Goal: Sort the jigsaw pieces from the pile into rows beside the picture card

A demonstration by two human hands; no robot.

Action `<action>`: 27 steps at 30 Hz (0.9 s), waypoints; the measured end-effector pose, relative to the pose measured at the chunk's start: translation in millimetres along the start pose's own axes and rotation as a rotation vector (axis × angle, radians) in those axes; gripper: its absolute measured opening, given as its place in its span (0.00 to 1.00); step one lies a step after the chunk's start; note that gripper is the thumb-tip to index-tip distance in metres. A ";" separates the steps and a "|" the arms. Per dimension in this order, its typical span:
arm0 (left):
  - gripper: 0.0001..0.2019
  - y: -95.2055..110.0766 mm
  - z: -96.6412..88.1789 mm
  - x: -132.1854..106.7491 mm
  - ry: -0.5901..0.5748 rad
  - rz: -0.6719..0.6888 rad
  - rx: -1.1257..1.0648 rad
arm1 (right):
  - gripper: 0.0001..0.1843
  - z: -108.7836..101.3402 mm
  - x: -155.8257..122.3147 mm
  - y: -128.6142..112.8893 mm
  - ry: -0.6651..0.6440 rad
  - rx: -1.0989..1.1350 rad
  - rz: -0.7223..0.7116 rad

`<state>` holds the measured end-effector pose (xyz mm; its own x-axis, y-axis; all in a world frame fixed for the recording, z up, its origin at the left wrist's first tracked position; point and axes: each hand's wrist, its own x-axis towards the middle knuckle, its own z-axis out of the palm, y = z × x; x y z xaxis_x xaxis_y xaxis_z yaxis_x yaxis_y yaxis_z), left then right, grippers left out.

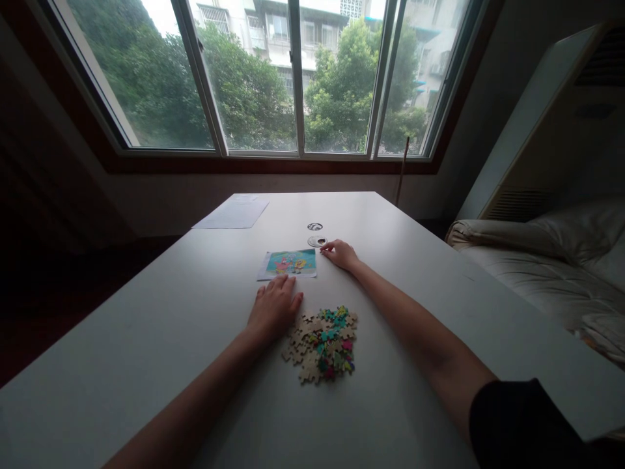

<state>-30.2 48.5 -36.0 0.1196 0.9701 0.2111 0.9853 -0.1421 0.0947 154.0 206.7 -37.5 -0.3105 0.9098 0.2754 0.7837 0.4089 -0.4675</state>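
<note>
Jigsaw work looks barely begun: the small cardboard puzzle pieces (319,348), some showing plain tan backs and others teal, green, yellow and magenta faces, lie in a loose heap on the white, smooth surface (146,345). No joined section can be made out, so sorting and fitting seem all left to do. The rectangular teal paper picture with pink and yellow cartoon figures (291,262) lies flat beyond the heap.

The left hand (276,303) rests palm down between heap and picture, its fingers extended close together, thumb apart, gripping nothing; the fingertips reach the picture's near edge. The right hand (342,254) is beside the picture's right edge, fingers bent, near the round, flat, dark-rimmed disc (317,241). Whether they pinch or touch anything is too small to tell.
</note>
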 end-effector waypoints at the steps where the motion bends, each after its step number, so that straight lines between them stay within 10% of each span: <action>1: 0.22 -0.1 -0.2 -0.3 0.003 0.003 -0.003 | 0.10 0.2 0.0 0.5 0.006 0.014 -0.007; 8: 0.20 -2.6 1.5 -0.7 0.043 0.034 -0.041 | 0.13 -6.1 -17.2 1.4 0.039 0.156 -0.073; 19: 0.14 8.3 -4.4 -5.8 0.101 0.272 -0.211 | 0.15 -47.5 -132.4 -11.1 -0.244 0.347 -0.224; 27: 0.09 34.0 -18.6 -30.2 0.027 0.458 -0.430 | 0.09 -46.2 -150.3 -27.8 -0.196 0.403 -0.276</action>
<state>-2.6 10.8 -21.1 0.5091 0.7877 0.3471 0.6971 -0.6138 0.3706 203.7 55.3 -27.1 -0.6010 0.7451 0.2893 0.4019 0.5946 -0.6964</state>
